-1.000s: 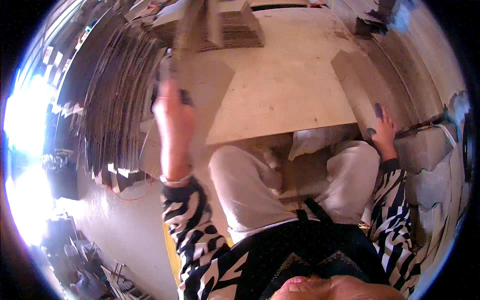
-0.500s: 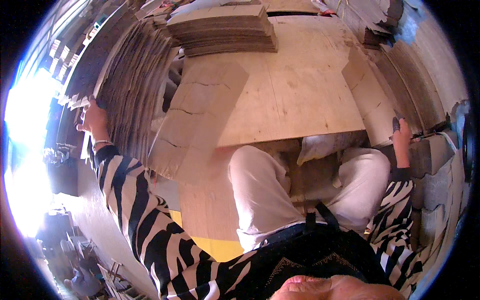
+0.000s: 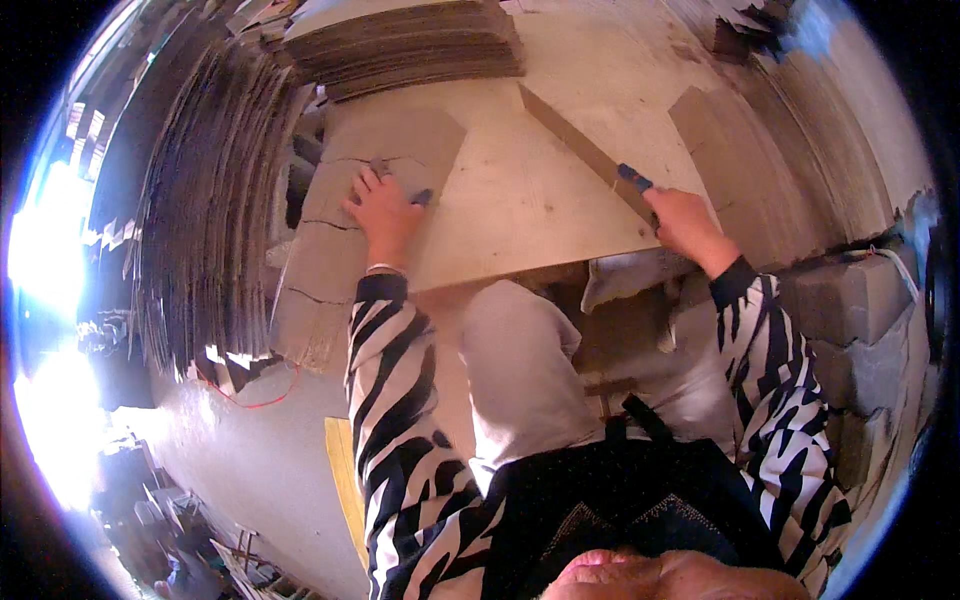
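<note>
My left hand [image 3: 385,215] rests with fingers apart on a brown cardboard sheet [image 3: 325,240] that has several dark slits across it. Dark coverings show on its thumb and one finger. My right hand [image 3: 690,225], its thumb also in a dark covering, grips the near end of a narrow cardboard strip [image 3: 575,138]. The strip slants away to the far left over the pale wooden board [image 3: 510,190]. Just right of that hand lies another cardboard piece [image 3: 725,150], at the edge of the right stack.
A tall stack of cardboard sheets [image 3: 205,200] stands on the left, and a flat pile of cardboard [image 3: 405,45] lies at the back. More cardboard layers [image 3: 825,150] line the right side. A red string [image 3: 255,403] hangs below the left stack. My knees are under the board's near edge.
My left hand has come right, from the outer side of the left stack onto the slit sheet. My right hand has moved inward from the right side and now holds the strip.
</note>
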The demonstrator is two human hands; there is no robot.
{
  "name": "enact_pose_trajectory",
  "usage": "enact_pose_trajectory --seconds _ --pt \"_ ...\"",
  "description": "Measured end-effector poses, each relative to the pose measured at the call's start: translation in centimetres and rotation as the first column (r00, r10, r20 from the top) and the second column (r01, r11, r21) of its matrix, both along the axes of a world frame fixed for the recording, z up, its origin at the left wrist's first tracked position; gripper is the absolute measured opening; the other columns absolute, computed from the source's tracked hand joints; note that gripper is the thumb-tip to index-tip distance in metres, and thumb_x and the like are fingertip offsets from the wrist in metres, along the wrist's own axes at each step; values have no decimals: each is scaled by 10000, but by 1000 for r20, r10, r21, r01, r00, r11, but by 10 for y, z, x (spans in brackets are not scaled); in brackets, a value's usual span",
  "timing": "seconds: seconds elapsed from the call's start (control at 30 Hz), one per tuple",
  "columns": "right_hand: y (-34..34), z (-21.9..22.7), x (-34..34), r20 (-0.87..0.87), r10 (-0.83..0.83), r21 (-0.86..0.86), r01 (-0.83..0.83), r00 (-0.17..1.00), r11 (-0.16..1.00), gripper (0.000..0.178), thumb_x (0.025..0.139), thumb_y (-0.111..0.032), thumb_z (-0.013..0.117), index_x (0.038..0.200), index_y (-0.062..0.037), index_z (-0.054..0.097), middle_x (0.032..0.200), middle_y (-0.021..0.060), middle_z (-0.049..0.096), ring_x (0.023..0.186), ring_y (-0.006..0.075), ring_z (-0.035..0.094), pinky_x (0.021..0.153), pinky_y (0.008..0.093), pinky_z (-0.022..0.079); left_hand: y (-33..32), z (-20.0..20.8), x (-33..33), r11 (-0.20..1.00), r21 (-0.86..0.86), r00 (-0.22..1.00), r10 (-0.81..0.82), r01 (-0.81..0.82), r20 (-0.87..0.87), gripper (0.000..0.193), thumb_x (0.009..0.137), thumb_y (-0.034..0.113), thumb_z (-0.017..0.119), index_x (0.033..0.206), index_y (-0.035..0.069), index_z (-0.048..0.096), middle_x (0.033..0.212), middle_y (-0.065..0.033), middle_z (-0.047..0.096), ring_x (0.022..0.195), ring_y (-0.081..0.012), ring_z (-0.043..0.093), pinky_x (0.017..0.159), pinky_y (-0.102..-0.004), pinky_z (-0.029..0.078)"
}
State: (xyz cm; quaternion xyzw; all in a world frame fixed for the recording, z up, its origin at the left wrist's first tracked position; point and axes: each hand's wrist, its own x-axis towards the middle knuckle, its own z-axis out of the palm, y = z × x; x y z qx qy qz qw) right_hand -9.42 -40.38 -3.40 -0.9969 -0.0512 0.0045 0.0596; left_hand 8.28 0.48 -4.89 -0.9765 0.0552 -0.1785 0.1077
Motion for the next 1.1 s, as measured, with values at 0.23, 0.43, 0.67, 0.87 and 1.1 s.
enact_pose_trajectory --seconds 0.23,0.43,0.67,0.87,1.1 --pt "6 -13 0 220 27 144 -60 975 988 231 732 -30 599 957 -72 572 841 135 619 804 362 617 656 473 483 -25 -2 -25 996 44 996 -80 77 50 213 746 273 697 910 138 690 1342 -75 532 1232 -263 496 938 -534 374" --pt "32 16 -1 480 65 365 -266 875 892 199 725 -16 592 920 -58 581 792 143 602 749 365 601 601 455 465 -75 1 -38 866 -501 852 -266 5 -450 322 795 119 587 1094 79 698 968 -83 704 813 -269 650 728 -335 498" --pt "26 -3 2 282 62 286 -146 957 947 230 763 -37 568 988 -85 574 779 112 603 730 339 617 586 452 475 -163 -57 -78 120 -937 690 -648 -327 -323 267 852 46 506 1034 -46 678 913 -30 664 805 -111 585 699 -261 472" --pt "48 -33 23 216 141 229 -190 966 955 253 775 -60 564 1025 -102 570 803 99 622 756 331 629 611 456 487 -139 -15 -81 405 -843 613 -581 -353 -536 243 866 66 515 1019 -16 685 866 -12 650 791 -93 562 700 -253 452" --pt "35 4 16 111 18 228 -43 994 973 291 760 -29 562 1045 -91 566 868 140 648 787 362 634 645 471 492 -108 -6 -47 703 -570 813 -574 425 -102 423 829 304 671 1152 38 615 1154 -169 604 1076 -302 555 879 -408 453"
